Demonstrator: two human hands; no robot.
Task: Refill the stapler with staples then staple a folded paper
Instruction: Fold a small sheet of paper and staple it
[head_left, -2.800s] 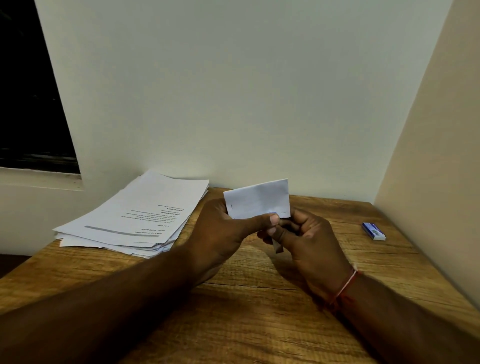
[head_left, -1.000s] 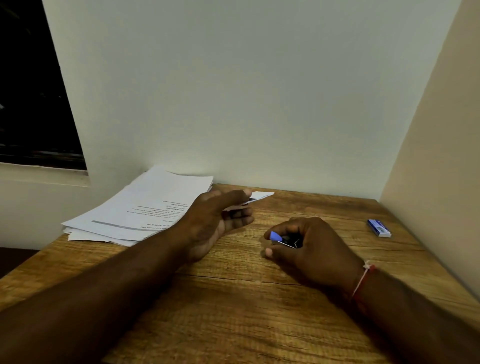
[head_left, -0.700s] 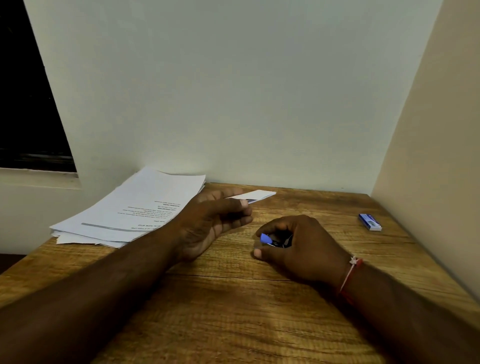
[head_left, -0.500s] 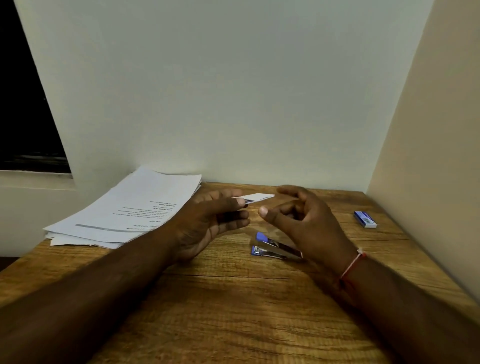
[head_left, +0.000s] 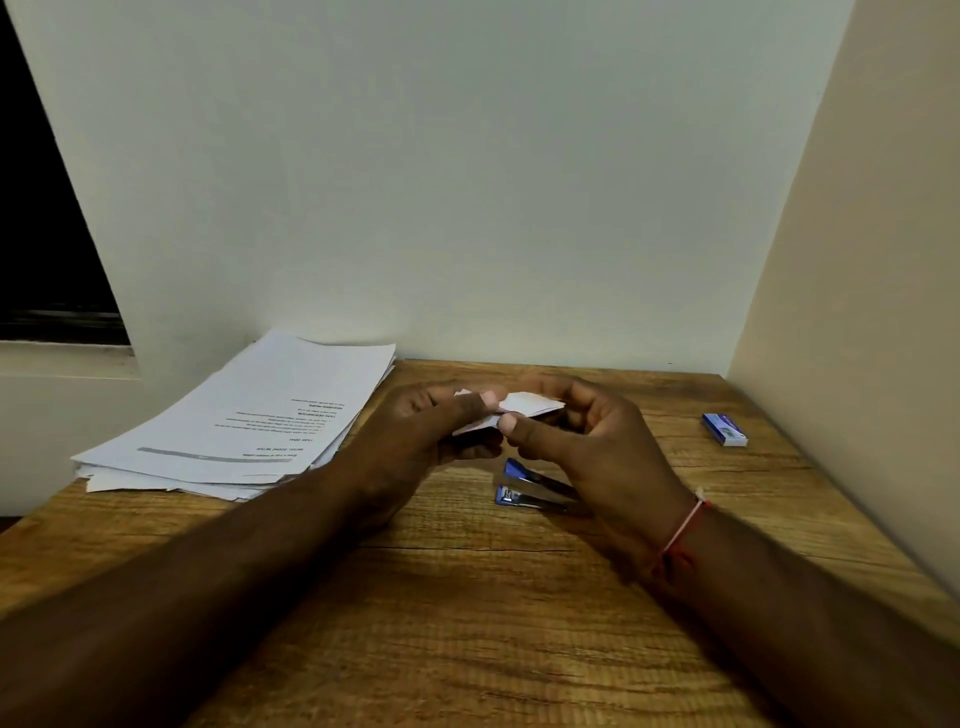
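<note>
A small folded white paper (head_left: 524, 406) is held flat above the wooden table between both hands. My left hand (head_left: 421, 431) grips its left side with thumb on top. My right hand (head_left: 582, 441) pinches its right side, thumb pressing near the middle. The blue and silver stapler (head_left: 530, 488) lies on the table just below my right hand, untouched, its rear end hidden by my wrist. A small blue staple box (head_left: 723, 429) sits on the table at the far right.
A thick stack of printed white sheets (head_left: 249, 421) lies at the table's back left, overhanging the edge. Walls close the table (head_left: 467, 597) in at the back and on the right. A dark window is at the left.
My right hand set the stapler down on the table, let go of it, and rose to take the folded paper together with my left hand.
</note>
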